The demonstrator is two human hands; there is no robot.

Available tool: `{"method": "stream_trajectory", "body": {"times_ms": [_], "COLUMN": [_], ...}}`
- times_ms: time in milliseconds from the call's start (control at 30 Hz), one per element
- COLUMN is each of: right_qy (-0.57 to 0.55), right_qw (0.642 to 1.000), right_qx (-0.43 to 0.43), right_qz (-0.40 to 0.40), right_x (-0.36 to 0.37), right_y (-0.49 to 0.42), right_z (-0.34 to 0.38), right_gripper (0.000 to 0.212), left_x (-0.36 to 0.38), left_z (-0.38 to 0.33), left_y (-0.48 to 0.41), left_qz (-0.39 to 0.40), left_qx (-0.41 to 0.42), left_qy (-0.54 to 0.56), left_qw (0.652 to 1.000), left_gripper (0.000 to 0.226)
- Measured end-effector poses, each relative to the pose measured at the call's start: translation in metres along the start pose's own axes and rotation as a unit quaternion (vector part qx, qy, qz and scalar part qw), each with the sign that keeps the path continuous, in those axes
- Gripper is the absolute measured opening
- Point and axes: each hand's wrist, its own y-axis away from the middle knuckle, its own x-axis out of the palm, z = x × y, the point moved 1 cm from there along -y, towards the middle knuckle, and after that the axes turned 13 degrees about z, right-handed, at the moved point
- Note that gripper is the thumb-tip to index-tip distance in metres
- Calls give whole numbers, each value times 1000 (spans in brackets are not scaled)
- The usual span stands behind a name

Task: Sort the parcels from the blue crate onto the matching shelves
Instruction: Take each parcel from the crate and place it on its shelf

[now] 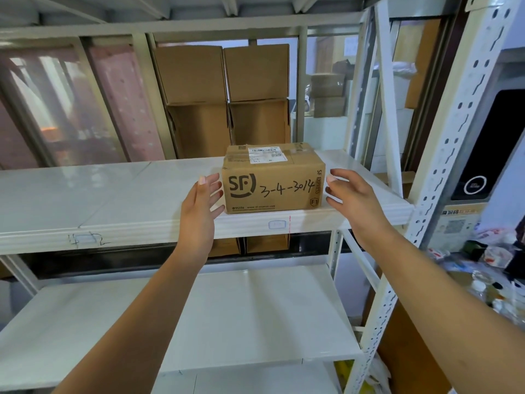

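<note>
Parcel (272,177) on the shelf (113,200)
Left hand (200,203) and right hand (350,197) flank it, fingers spread, grasping nothing.

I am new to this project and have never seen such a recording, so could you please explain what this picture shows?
There is no machine here. A person wears a wide-angle camera on the head, which looks forward and down, so you see their own two bare arms reaching out.

The left hand and the right hand are both open, with straight fingers, one at each side of a cardboard SF Express parcel. Neither hand grips it, and I cannot tell whether any fingertip touches it.

The parcel stands near the front edge of a white shelf. It has "3-4-3014" handwritten on its front and a shipping label on top. Two open cartons stand behind the shelf, and a lower shelf shows beneath. The blue crate is out of view.
</note>
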Motion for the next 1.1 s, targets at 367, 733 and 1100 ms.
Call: {"method": "stream_trajectory", "body": {"times_ms": [367, 733, 1100], "right_qy": [77, 18, 26], "right_qw": [988, 902, 819], "right_qx": [9, 5, -20], "right_qz": [137, 431, 573], "right_x": [19, 234, 482], "right_y": [31, 70, 194], "right_z": [15, 5, -2], "right_gripper": [11, 7, 5], "left_x": [1, -144, -328], "left_z": [-13, 1, -12], "left_y": [42, 168, 336], "left_qz": [-77, -205, -351], "left_qx": [74, 64, 8], "left_qy": [-83, -134, -163], "left_qw": [991, 967, 922], "left_gripper": [11, 16, 18]}}
